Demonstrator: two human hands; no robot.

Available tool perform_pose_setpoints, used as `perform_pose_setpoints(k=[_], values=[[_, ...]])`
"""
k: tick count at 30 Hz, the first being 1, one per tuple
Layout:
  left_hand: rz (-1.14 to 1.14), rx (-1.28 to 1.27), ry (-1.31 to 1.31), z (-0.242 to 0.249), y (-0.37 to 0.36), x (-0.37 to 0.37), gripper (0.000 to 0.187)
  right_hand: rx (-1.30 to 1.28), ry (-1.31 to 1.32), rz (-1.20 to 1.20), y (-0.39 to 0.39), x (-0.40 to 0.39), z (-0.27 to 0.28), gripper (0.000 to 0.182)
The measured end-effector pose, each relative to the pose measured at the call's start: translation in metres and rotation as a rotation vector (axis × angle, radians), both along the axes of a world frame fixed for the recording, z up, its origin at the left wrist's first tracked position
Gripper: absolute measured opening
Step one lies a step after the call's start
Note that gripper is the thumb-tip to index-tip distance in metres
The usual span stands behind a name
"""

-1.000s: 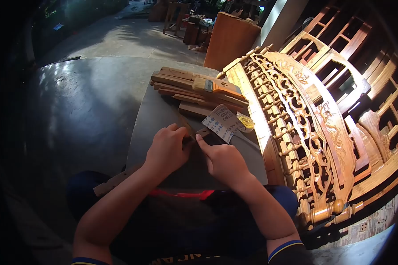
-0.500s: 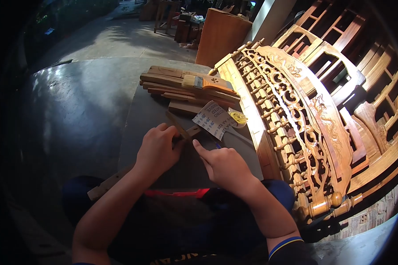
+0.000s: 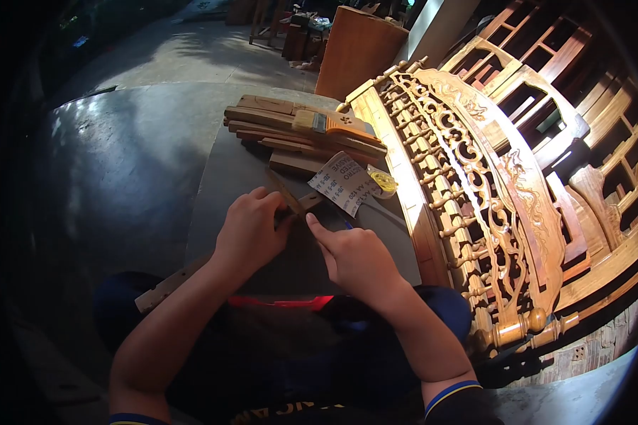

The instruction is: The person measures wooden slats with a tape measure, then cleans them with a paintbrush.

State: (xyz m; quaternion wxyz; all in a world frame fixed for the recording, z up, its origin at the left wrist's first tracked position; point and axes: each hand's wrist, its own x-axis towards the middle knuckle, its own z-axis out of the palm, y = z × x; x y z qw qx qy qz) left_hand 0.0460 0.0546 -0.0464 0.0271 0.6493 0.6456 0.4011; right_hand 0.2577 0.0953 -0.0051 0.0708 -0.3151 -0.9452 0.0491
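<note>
Two bare hands work over one flat grey surface [image 3: 209, 216]. The left hand [image 3: 248, 230] is curled closed around one long, pale wooden piece [image 3: 169, 287], which runs beneath the left forearm. The right hand [image 3: 358, 262] is partly curled, its index finger touching the near end of one narrow brown strip [image 3: 287, 193] that crosses the wooden piece between the hands; its remaining grip is hidden. Beyond lie one white printed sheet [image 3: 338, 184], one yellow coil [image 3: 383, 182] and one stack of brown wooden pieces [image 3: 262, 115], topped by one orange-handled brush [image 3: 344, 126].
</note>
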Motion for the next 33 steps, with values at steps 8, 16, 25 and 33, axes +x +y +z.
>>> perform_pose_setpoints(k=[8, 16, 25, 33], values=[[-0.012, -0.028, -0.004, -0.001, 0.002, 0.0, 0.019, -0.015, 0.077, 0.066, -0.01, 0.022, 0.007, 0.054], [-0.02, -0.016, 0.031, -0.001, 0.003, -0.002, 0.02, 0.015, 0.121, 0.052, 0.004, 0.006, -0.002, 0.047], [-0.018, -0.004, 0.02, -0.002, 0.004, -0.001, 0.02, 0.045, 0.18, 0.071, 0.014, -0.005, -0.008, 0.047], [-0.01, -0.039, 0.05, -0.001, 0.003, -0.002, 0.02, 0.056, 0.283, 0.116, 0.023, -0.013, -0.018, 0.046]])
